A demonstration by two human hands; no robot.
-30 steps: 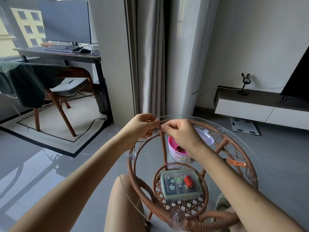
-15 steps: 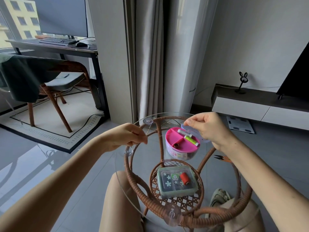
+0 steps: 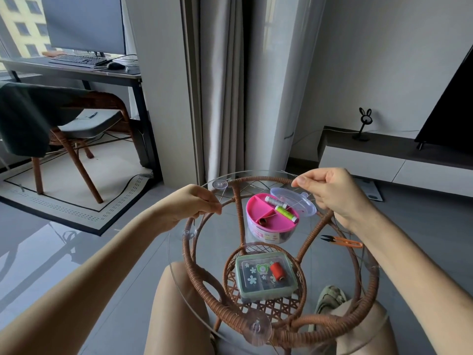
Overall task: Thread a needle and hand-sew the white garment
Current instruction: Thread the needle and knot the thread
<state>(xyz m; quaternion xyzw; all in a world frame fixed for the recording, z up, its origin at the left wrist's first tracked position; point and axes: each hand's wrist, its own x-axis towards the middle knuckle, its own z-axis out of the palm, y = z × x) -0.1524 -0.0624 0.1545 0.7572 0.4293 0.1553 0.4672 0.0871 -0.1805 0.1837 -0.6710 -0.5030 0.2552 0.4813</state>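
Right hand (image 3: 330,193) pinches thread (image 3: 275,213) running faintly from the pink sewing box (image 3: 258,206) on the glass table (image 3: 258,178); left hand (image 3: 194,206) is pinched closed, its contents too fine for me to resolve.

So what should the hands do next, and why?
Probably the right hand should let go and pick up the orange snips to cut the thread. The left hand and right hand are held apart, each seeming to pinch the thread. A thin strand looks to run down to the brown spool in the pink box, so it seems uncut.
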